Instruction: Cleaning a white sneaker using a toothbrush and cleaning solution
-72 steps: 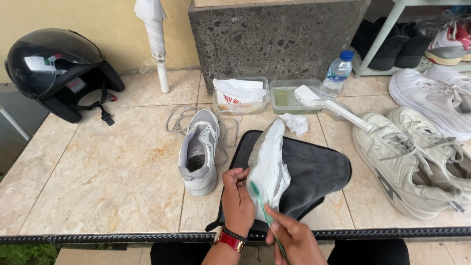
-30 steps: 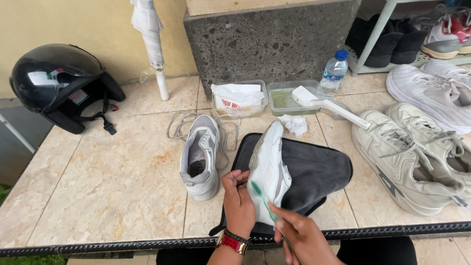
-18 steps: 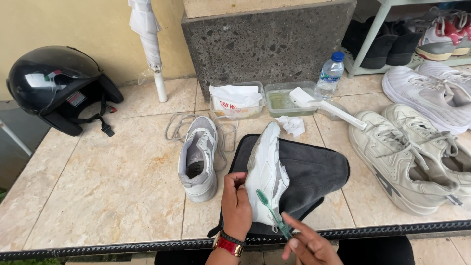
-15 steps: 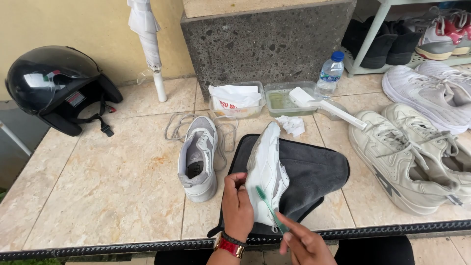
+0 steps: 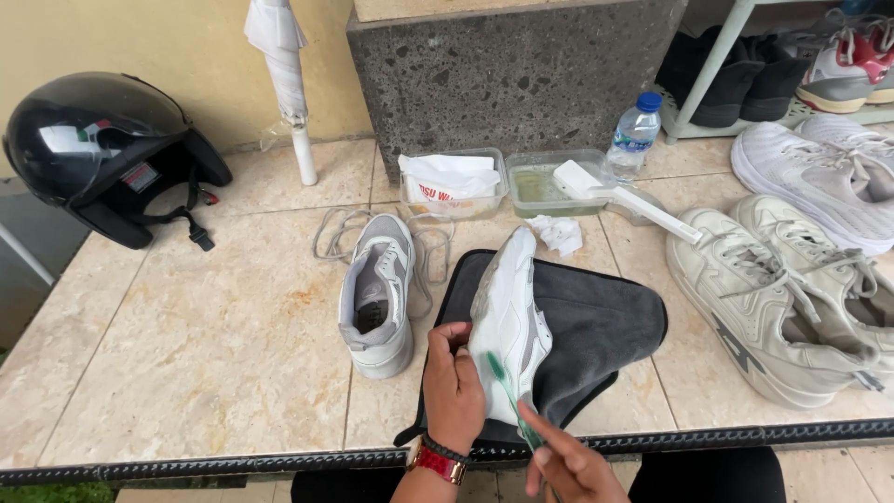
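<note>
Gripping one white sneaker [image 5: 510, 321] on its side, toe toward the frame's top, left hand [image 5: 453, 389] fingers wrap it; right hand [image 5: 568, 466] pinches one green toothbrush [image 5: 509, 398].

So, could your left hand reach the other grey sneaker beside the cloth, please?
Probably yes: the grey sneaker stands just beside the left hand with nothing between, though that hand now grips the white shoe.

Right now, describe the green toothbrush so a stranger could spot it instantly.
Find the dark towel on the tiled ledge; a white shoe stands on its side there, gripped by the left hand. The toothbrush lies against that shoe's side, held by the right hand. It is thin and green, unlike the white brush on the tub.
</note>
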